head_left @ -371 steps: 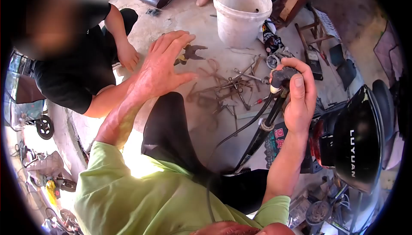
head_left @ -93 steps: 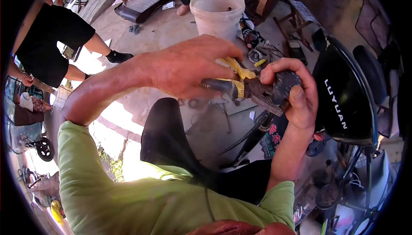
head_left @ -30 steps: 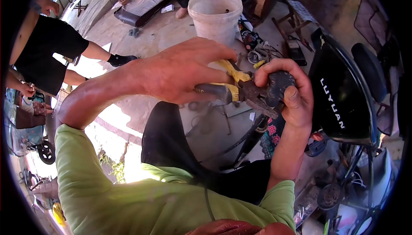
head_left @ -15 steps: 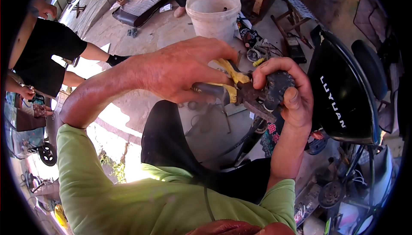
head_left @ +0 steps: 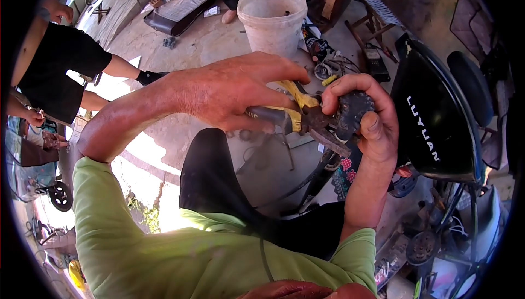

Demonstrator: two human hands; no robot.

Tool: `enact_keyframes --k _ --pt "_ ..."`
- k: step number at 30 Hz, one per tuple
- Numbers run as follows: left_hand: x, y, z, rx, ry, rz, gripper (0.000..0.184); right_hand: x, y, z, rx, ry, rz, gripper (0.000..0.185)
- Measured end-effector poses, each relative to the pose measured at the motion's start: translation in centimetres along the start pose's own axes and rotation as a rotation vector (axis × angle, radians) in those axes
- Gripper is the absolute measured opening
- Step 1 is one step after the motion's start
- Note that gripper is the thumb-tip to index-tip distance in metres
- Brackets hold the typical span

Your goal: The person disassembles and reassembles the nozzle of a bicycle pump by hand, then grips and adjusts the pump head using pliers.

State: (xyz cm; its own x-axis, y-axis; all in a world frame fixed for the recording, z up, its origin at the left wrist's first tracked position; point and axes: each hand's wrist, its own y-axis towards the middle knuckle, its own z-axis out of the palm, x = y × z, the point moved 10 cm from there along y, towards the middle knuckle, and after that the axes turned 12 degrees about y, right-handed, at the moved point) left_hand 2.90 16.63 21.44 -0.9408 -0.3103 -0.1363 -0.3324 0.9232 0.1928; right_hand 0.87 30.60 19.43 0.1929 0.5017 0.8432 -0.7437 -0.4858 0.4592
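My left hand (head_left: 235, 91) reaches across from the left, back of the hand up. Its fingers are wrapped round the yellow and dark grey handles of a pair of pliers (head_left: 303, 102). The rusty metal jaws are spread and lie against a black, dirty round part with a toothed rim (head_left: 353, 113). My right hand (head_left: 380, 116) grips that part, fingers curled over its top and thumb on the near side. The exact spot where the jaws meet the part is partly hidden.
Beyond my hands stands a white bucket (head_left: 272, 17). To the right is a black seat (head_left: 437, 113) lettered LUYUAN. Loose tools and parts (head_left: 328, 66) lie on the ground ahead. A person in black shorts (head_left: 60, 69) is on the left.
My left hand and the pliers have shifted very slightly, with the handles looking a touch wider apart. My right hand stays almost still, holding the black part.
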Motion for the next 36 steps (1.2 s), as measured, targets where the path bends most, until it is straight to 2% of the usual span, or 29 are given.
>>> enact_keyframes --k 12,30,36 --pt "-0.2 -0.4 -0.1 -0.036 0.112 -0.070 0.046 -0.5 0.0 -0.5 -0.027 0.037 0.012 0.072" --pt "1.2 -1.7 -0.2 0.031 0.189 -0.223 0.043 -0.5 0.4 -2.0 -0.213 -0.066 -0.053 0.038" --pt "1.2 -2.1 -0.2 -0.021 0.176 -0.202 0.043 -0.5 0.4 -1.7 -0.228 -0.118 -0.026 0.040"
